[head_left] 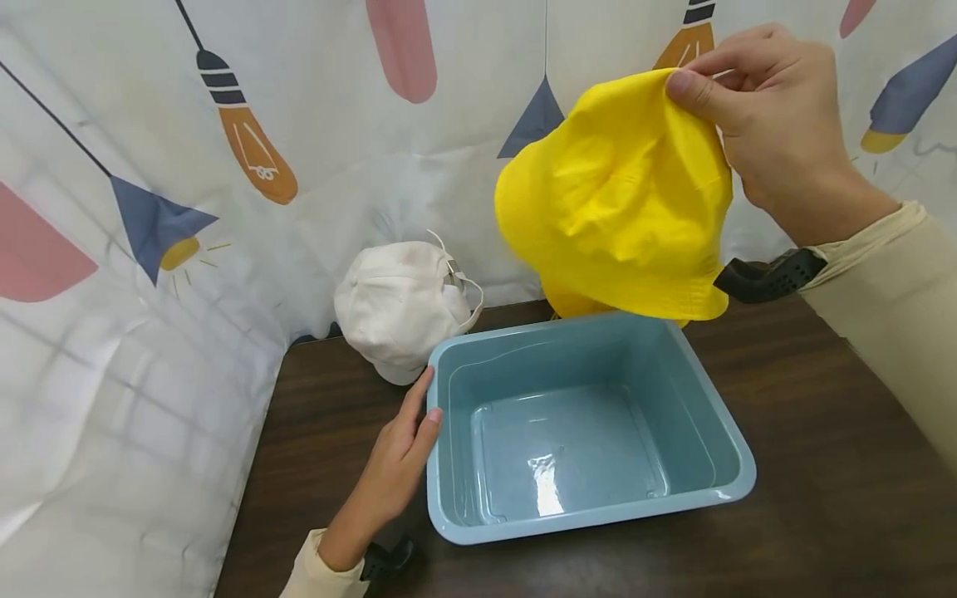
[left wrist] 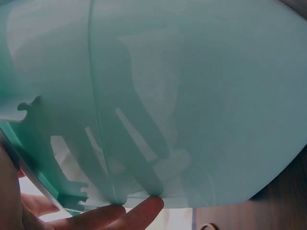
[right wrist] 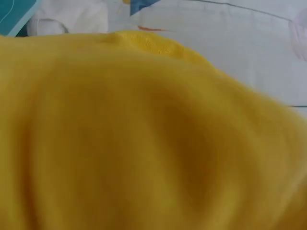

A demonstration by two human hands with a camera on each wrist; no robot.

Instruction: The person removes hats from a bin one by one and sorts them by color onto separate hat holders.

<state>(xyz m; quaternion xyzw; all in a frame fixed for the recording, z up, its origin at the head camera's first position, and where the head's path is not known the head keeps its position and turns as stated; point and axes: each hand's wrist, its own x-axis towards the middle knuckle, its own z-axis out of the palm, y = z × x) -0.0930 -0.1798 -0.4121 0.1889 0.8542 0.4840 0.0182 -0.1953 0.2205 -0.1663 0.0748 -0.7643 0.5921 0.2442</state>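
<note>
My right hand [head_left: 785,116] pinches the top of a yellow cloth hat [head_left: 620,199] between thumb and fingers. The hat hangs with its lower edge overlapping the far rim of a light blue plastic basin [head_left: 591,527]. In the right wrist view the yellow hat [right wrist: 144,134] fills most of the picture, blurred. My left hand [head_left: 392,457] rests against the basin's left side, fingers extended along the outer wall. Seen from the left wrist, fingertips touch the basin's wall [left wrist: 216,96]. A white baseball cap [head_left: 399,299] lies behind the basin's left corner, its back strap toward the right.
The basin stands on a dark wooden table [head_left: 822,465], with nothing inside it. A white curtain [head_left: 314,83] printed with lamps and bulbs hangs behind the table and along its left side.
</note>
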